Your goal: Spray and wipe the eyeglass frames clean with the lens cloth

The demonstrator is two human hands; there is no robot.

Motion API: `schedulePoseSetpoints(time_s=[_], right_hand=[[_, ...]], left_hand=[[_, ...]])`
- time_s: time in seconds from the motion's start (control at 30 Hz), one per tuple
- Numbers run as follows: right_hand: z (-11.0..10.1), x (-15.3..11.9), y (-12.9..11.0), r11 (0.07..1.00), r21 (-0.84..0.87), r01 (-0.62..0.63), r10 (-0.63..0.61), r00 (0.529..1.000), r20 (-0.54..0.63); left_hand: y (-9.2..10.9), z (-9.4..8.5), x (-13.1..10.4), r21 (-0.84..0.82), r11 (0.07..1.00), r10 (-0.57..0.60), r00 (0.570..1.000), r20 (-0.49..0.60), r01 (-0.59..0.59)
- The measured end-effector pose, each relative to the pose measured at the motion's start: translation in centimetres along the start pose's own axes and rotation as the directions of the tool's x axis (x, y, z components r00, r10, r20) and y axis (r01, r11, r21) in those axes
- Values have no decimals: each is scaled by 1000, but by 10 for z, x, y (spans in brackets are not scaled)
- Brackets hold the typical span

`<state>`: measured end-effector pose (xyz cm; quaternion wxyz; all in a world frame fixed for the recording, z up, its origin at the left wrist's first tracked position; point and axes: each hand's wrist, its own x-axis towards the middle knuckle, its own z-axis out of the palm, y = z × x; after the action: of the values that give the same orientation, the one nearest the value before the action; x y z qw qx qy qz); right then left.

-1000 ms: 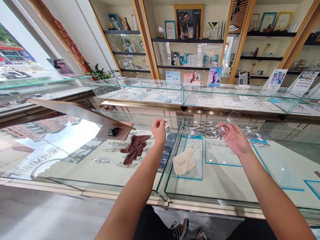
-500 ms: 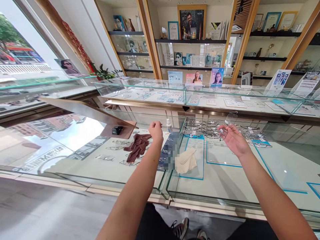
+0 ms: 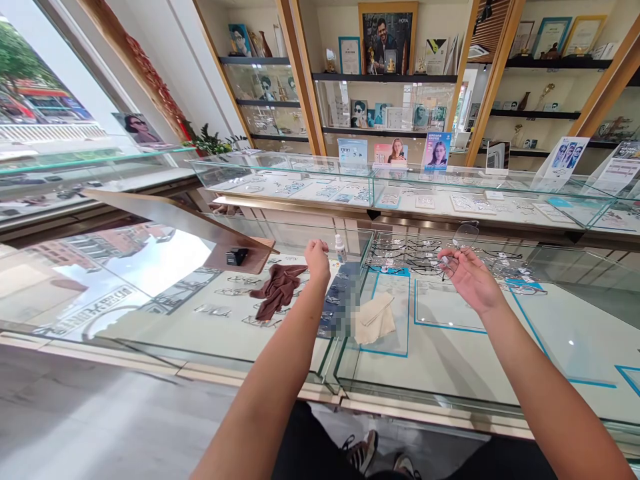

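Note:
Held up over the right part of the glass counter, my right hand (image 3: 470,280) pinches a pair of thin-rimmed eyeglasses (image 3: 466,235). One clear round lens shows above the fingers. My left hand (image 3: 317,259) is closed with its fingers curled, just left of a small white spray bottle (image 3: 341,248). Whatever it may hold is hidden. A crumpled brown cloth (image 3: 278,291) lies left of my left forearm. Between the arms, a folded cream cloth (image 3: 375,321) rests on the counter. Rows of eyeglasses (image 3: 423,257) spread out behind my right hand.
A tilted wooden-backed mirror (image 3: 200,233) stands at left, with a small black box (image 3: 237,257) by it. Several eyeglasses (image 3: 213,310) lie near the brown cloth. Beyond is another glass display case (image 3: 300,190) with upright cards. The counter's front edge (image 3: 425,413) runs before my legs.
My left hand appears slightly farther right, nearer the spray bottle. My right hand keeps its pinch on the eyeglasses and has barely moved. The view has shifted a little.

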<state>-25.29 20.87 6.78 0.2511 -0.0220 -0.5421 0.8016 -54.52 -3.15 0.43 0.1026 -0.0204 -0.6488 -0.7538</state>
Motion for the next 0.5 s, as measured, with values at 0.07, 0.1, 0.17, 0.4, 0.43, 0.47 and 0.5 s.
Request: schedulePoseSetpoints(time_s=[0.07, 0.1, 0.17, 0.4, 0.43, 0.47, 0.5], right_hand=[[0, 0, 0, 1000, 7, 0, 0, 1000, 1], [0, 0, 0, 1000, 11, 0, 0, 1000, -1], [1, 0, 0, 1000, 16, -3, 3, 1000, -6], [2, -1, 1, 1000, -11, -6, 6, 1000, 16], [2, -1, 1, 1000, -12, -5, 5, 1000, 16], [2, -1, 1, 1000, -14, -5, 5, 1000, 13], [2, -1, 2, 1000, -14, -6, 6, 1000, 9]], left_hand=[[-2, 3, 0, 20, 1000, 6, 999, 40, -7], [-4, 5, -1, 32, 999, 9, 998, 68, -11], [-8, 8, -5, 62, 998, 13, 991, 134, -21], [-20, 10, -16, 188, 982, -39, 963, 266, -13], [-19, 10, -17, 188, 982, -41, 964, 261, -9], [-17, 11, -18, 179, 984, -43, 966, 254, -3], [-14, 11, -19, 162, 987, -45, 968, 248, 4]])
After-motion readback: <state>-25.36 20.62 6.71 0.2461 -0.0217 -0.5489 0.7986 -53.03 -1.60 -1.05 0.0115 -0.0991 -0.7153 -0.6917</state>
